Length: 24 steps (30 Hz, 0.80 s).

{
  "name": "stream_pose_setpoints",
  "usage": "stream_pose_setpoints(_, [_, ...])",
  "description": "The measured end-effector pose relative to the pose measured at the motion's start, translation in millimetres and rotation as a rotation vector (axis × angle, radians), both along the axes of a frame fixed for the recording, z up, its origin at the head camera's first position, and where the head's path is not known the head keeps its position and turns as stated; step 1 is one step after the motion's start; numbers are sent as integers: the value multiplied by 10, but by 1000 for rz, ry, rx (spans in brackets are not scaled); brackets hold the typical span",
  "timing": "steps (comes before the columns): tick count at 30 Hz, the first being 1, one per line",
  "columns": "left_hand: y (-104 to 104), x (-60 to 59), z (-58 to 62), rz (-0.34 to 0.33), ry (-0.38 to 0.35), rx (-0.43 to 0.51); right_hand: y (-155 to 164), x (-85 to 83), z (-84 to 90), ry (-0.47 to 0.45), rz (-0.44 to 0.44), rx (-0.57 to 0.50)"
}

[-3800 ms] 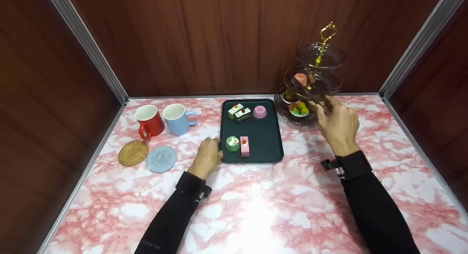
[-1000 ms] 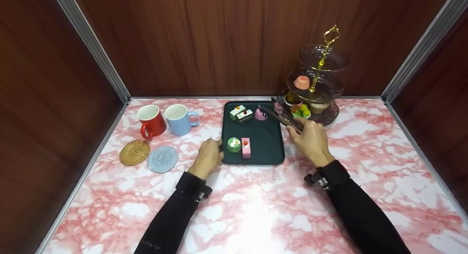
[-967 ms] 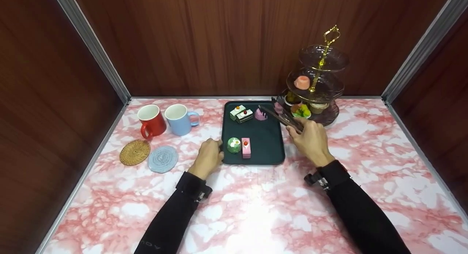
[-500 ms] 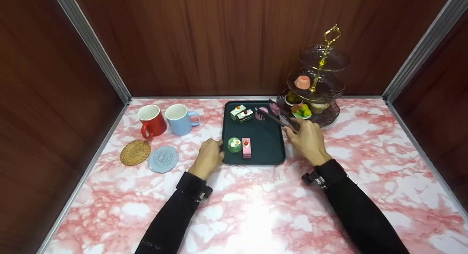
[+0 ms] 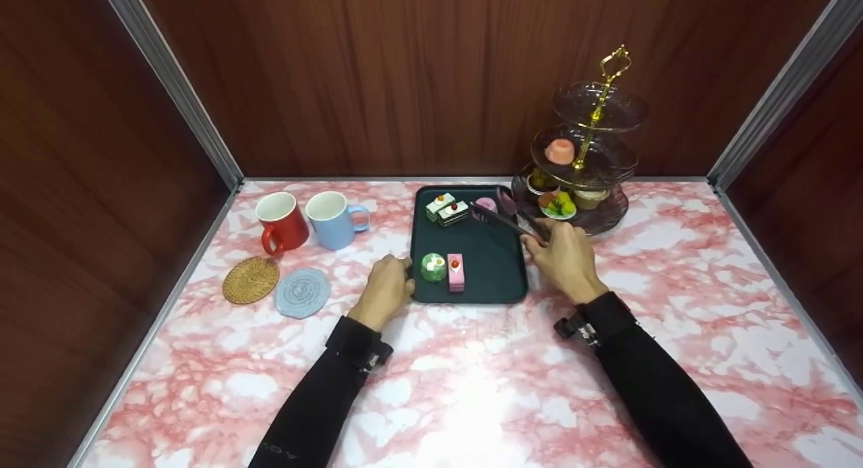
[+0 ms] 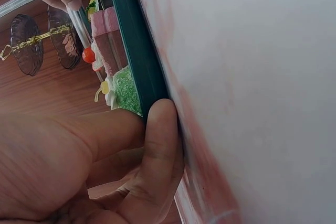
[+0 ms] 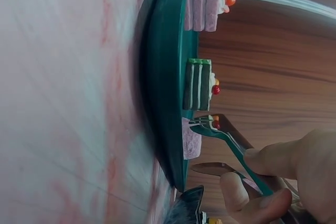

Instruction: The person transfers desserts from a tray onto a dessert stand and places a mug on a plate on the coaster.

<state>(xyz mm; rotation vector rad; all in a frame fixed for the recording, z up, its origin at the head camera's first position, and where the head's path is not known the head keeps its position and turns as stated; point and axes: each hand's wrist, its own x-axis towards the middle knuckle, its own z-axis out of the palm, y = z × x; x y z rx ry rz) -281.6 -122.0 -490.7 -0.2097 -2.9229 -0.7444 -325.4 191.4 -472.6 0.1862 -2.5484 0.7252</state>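
Observation:
My left hand (image 5: 383, 289) pinches the left edge of a dark green tray (image 5: 491, 272) close to its front corner; in the left wrist view, thumb and finger meet across the tray rim (image 6: 137, 45). My right hand (image 5: 565, 257) holds serving tongs (image 5: 507, 224) with one forked and one spoon-shaped end. Spread apart, these ends stand on either side of a round pink cake (image 5: 486, 203) at the tray's back right; whether they touch it I cannot tell. Two layered cake slices (image 5: 452, 213) lie left of it. A green round cake (image 5: 432, 268) and a pink slice (image 5: 456, 274) sit near the front.
At the back right stands a three-tier stand (image 5: 610, 159) with a peach-coloured cake (image 5: 560, 152) on its middle tier and cupcakes (image 5: 557, 205) below. A red mug (image 5: 283, 225), a blue mug (image 5: 332, 222), a woven coaster (image 5: 251, 280) and a blue-grey coaster (image 5: 303, 293) are on the left.
My right hand has brought the tongs from the stand's middle tier left to the tray, then slightly further left around the pink cake. My left hand keeps its grip on the tray.

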Motion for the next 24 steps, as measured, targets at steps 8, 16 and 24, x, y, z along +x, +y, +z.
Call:
stream_pose_setpoints(8, [9, 0, -1, 9, -23, 1, 23, -3, -22, 1, 10, 8])
stream_pose_setpoints(16, [13, -6, 6, 6, -14, -20, 42, -6, -40, 3, 15, 24])
stream_pose_setpoints(24, [9, -1, 5, 3, 2, -32, 50, -9, -50, 12, 20, 15])
